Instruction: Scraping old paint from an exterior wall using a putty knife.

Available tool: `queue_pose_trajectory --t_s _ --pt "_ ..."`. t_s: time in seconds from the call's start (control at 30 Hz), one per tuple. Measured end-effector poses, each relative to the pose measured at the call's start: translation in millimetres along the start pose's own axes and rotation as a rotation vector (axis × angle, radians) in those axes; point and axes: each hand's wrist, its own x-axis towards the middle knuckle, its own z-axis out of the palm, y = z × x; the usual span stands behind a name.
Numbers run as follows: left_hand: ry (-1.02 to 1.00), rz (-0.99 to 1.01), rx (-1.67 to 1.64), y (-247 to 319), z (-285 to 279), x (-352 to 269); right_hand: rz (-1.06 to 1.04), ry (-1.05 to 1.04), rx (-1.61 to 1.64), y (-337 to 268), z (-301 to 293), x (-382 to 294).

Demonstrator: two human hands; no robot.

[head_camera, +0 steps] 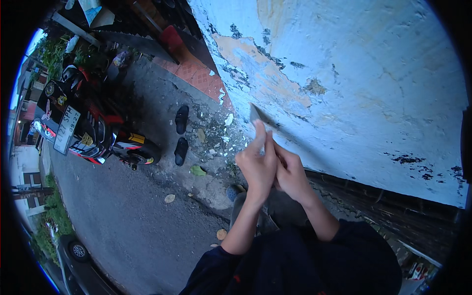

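A metal scraper blade (254, 113) touches the white painted wall (350, 92) near its left edge. My right hand (293, 171) is closed round the scraper's handle, which the fingers mostly hide. Against it lies my left hand (258, 156), its fingers stretched along the tool toward the blade; whether it grips the tool too is not plain. Paint has peeled from the wall around a peach-coloured patch (269, 70), with dark spots at its borders. White paint flakes (228, 120) lie scattered on the ground beside the wall's foot.
Two black sandals (181, 120) lie on the ground left of the hands. Farther left a motorcycle (92, 129) is parked on the asphalt (121, 206). Red tiles (195, 77) border the wall. A dark car (79, 265) stands at the lower left. Under the wall's lower edge runs a dark gap (368, 191).
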Motion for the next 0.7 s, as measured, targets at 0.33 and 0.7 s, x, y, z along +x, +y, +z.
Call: queue_pose_trajectory --t_s 0.33,0.7 --pt "-0.076 -0.009 -0.009 7 -6 -5 0.01 -0.029 -0.061 -8 -4 -2" --pt "-0.017 -0.04 -0.106 7 2 1 -0.025 0.005 -0.075 -4 -2 1"
